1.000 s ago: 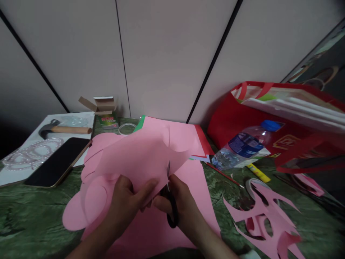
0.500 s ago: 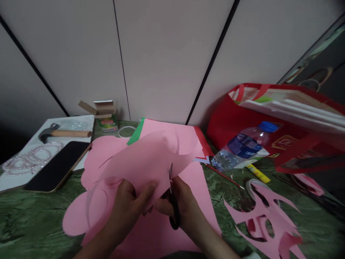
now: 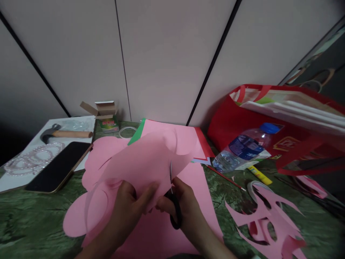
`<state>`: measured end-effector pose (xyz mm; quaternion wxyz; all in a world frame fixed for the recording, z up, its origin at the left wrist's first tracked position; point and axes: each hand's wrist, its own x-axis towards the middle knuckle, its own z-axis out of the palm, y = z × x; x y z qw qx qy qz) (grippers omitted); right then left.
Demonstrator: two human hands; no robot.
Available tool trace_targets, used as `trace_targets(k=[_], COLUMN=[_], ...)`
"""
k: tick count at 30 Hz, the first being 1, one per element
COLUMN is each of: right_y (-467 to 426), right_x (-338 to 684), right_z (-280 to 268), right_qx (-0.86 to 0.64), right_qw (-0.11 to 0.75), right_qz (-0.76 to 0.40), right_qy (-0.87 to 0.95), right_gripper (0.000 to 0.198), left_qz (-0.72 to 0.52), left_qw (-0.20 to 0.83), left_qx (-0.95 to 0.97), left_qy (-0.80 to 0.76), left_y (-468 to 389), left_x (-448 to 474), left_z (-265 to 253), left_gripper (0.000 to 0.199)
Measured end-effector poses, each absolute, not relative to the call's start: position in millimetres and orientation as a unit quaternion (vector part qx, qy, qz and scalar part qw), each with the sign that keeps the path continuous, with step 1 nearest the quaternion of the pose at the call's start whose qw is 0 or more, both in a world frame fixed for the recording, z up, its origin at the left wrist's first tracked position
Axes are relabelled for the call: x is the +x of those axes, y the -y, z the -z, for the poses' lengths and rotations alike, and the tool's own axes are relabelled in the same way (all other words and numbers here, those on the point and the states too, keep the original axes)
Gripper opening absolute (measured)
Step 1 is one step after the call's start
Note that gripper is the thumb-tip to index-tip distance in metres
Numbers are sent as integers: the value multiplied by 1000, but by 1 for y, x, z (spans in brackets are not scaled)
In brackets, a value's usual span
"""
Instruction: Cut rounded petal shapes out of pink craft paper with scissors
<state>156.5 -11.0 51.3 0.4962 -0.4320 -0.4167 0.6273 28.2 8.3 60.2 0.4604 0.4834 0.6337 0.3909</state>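
Note:
A sheet of pink paper [image 3: 151,154], partly cut and curling, is pinched in my left hand [image 3: 132,201], thumb on top. My right hand [image 3: 185,205] grips black-handled scissors [image 3: 175,212], fingers through the loops. The scissor blades point away from me, and one blade shows over the pink paper at its right part. Beneath both hands lies a larger pink sheet [image 3: 207,212]. Left of my left hand are a pink paper oval [image 3: 77,217] and a scalloped pink paper piece [image 3: 104,149].
To the left lie a phone [image 3: 58,165], a hammer [image 3: 67,134] and bead strings [image 3: 35,158]. An opened small box [image 3: 109,122] stands behind. On the right are a water bottle [image 3: 244,147], a red bag [image 3: 229,111], a yellow tube [image 3: 259,175] and pink paper scraps [image 3: 277,223].
The scissors have shifted slightly, and their blades look closer together on the paper. My left hand keeps its pinch. The whole view has moved a little.

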Motion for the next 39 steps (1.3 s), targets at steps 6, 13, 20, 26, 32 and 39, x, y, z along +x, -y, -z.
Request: trace_targets(k=[6,13,20,26,32,39], right_y=[9,9,10,10,10,10], right_x=[159,158,158,157,159,159], right_z=[-60,-58,-56,-57,-56,-54], right_qx=[-402,-377,-388,-399,-418,-450], right_qw=[497,501,511,506,501,495], right_qz=[-627,-648,-638,-636,-626,-608], right_qy=[445,432,425,424,428,428], right_gripper=[44,43,42,42,37,34], left_qz=[-366,-368,-369,-374,-390,-400], left_qw=[440,436,454,449,430,436], left_qx=[534,508,505,509,512,506], left_qy=[-622,-645,-635,-632,-634,-628], left_y=[-7,-7,-9,-8,-9,-8], left_x=[24,25,28,27,27,27], left_z=[-57,-56,-62,-61,-60,-55], left_gripper=[40,40,39,36,34,35])
